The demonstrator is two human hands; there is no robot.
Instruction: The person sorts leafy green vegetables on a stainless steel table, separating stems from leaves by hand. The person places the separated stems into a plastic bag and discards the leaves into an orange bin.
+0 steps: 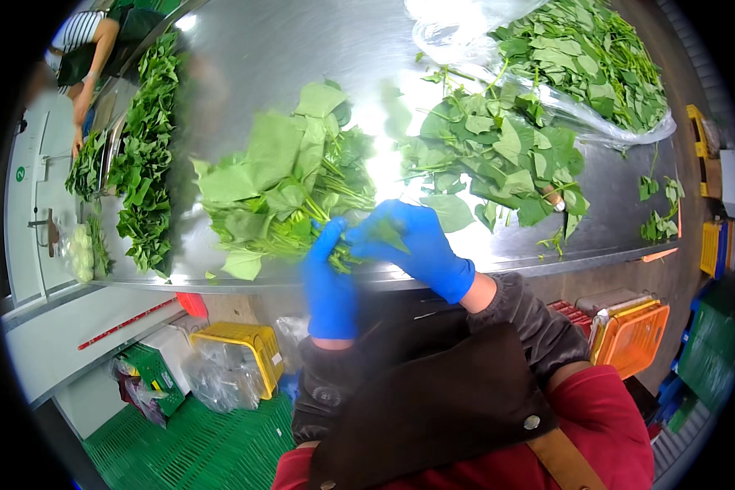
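My left hand (329, 285), in a blue glove, grips the stems of a bunch of leafy greens (275, 165) with broad leaves. The bunch fans out away from me over a steel table (269, 37). My right hand (419, 245), gloved in blue too, has its fingers closed beside the stem ends, with a blurred green leaf (391, 234) at its fingers. Right of my hands lies a loose heap of leafy stems (502, 141). A short brown object with a pale end (552, 197), partly covered by leaves, rests in that heap.
A clear plastic bag (628, 138) holds more greens (588, 67) at the far right. Trimmed bunches (144, 159) line the table's left side. Another person's arm (95, 67) reaches in at the upper left. Yellow (260, 355) and orange crates (634, 340) stand below the table edge.
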